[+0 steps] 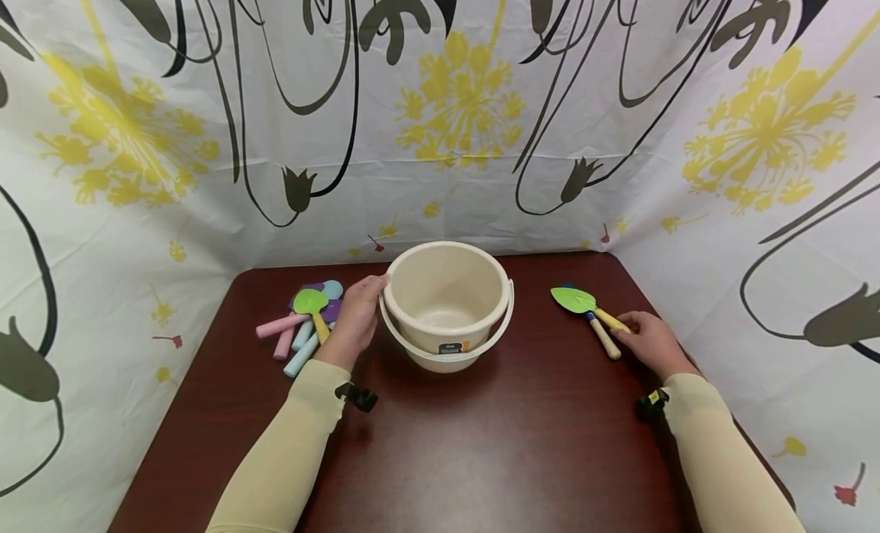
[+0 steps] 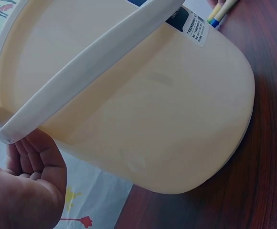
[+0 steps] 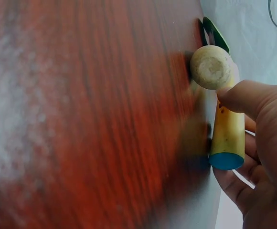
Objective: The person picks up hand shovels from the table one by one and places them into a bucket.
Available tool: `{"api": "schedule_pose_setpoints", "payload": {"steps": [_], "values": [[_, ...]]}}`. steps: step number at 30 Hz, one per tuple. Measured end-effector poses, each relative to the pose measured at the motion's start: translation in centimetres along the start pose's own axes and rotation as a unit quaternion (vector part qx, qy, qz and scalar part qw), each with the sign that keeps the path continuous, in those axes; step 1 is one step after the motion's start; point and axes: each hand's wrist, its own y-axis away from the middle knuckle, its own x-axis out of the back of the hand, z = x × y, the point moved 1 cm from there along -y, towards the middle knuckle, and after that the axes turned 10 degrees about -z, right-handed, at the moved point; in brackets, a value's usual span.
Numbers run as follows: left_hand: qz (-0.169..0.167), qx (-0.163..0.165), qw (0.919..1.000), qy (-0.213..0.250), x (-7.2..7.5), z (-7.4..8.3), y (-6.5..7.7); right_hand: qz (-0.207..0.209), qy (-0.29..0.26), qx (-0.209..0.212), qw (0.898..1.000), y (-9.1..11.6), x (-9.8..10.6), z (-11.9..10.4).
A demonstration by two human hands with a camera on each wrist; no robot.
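A cream bucket [image 1: 447,311] with a white handle [image 2: 81,71] stands mid-table. My left hand [image 1: 356,319] grips its left rim, with the thumb near the rim and the fingers curled underneath in the left wrist view. On the right, my right hand [image 1: 653,342] pinches the yellow handle [image 3: 228,138] of a small garden trowel with a green blade [image 1: 572,298]. Beneath that trowel lies another garden tool with a pale wooden handle [image 1: 605,338]; its blade is mostly hidden. In the right wrist view, the rounded wooden handle end [image 3: 211,67] shows beside my thumb.
Left of the bucket lies a pile of pink and light-blue handled tools [image 1: 297,346] with purple parts, topped by a green-bladed trowel [image 1: 311,300]. The dark red wooden table [image 1: 509,449] meets a flower-patterned curtain [image 1: 330,136] at its back and sides.
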Motion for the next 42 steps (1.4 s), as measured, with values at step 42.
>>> {"api": "schedule_pose_setpoints", "payload": {"steps": [42], "values": [[-0.004, -0.007, 0.9999, 0.008, 0.0, -0.2, 0.1, 0.066, -0.083, -0.017, 0.994, 0.4, 0.4, -1.8]]}}
